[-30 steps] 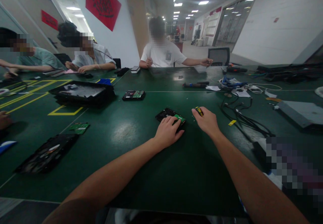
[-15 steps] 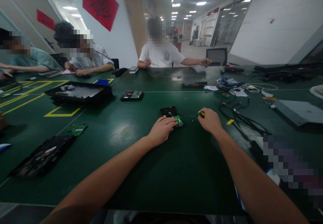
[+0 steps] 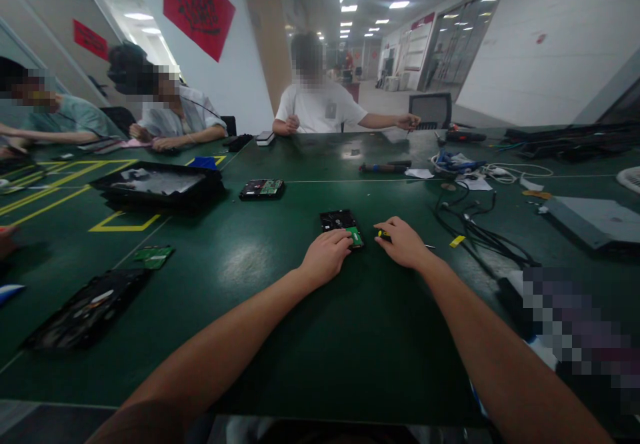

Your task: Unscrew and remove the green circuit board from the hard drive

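Moved left toward the hard drive, the right hand curls around a yellow-and-black screwdriver (its shaft points right). The left hand partly covers the drive on the green table; its grip I cannot tell.

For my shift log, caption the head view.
Left hand on a black device with a green board; right hand holding a yellow-and-black tool.
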Action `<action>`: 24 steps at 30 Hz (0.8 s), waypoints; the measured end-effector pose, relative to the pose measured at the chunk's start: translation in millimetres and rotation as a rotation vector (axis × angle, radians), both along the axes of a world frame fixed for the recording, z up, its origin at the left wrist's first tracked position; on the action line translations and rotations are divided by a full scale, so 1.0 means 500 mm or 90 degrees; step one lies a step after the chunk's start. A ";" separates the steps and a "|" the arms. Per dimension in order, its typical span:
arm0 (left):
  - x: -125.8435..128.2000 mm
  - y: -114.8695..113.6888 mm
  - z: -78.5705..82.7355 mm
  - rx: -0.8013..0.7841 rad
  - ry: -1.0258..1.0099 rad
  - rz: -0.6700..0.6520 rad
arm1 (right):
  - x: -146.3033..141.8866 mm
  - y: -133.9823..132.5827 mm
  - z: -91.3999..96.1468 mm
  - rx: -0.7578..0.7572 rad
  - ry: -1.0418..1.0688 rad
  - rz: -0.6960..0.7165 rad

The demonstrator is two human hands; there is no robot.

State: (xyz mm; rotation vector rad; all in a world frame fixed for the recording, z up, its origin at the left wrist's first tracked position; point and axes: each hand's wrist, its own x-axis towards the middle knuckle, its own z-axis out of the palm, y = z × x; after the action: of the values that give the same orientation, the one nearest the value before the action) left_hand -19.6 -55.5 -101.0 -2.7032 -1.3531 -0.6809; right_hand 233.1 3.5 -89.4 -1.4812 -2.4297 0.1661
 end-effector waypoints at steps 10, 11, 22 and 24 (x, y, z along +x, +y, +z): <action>-0.005 -0.001 -0.002 -0.033 -0.065 -0.009 | -0.006 0.012 -0.008 0.023 0.015 -0.015; -0.004 -0.002 -0.001 -0.027 -0.063 -0.007 | -0.006 0.013 -0.009 0.028 0.014 -0.019; -0.005 -0.011 0.006 0.028 -0.016 0.036 | 0.021 0.014 0.004 0.087 0.049 -0.091; -0.005 -0.013 0.005 0.029 -0.010 0.043 | 0.026 0.013 0.006 0.085 0.037 -0.103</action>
State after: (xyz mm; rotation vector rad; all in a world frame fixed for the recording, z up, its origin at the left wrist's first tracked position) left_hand -22.0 -61.9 -98.3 -2.6100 -1.4077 -0.7194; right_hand 246.2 10.2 -86.3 -1.5815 -2.2166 0.0123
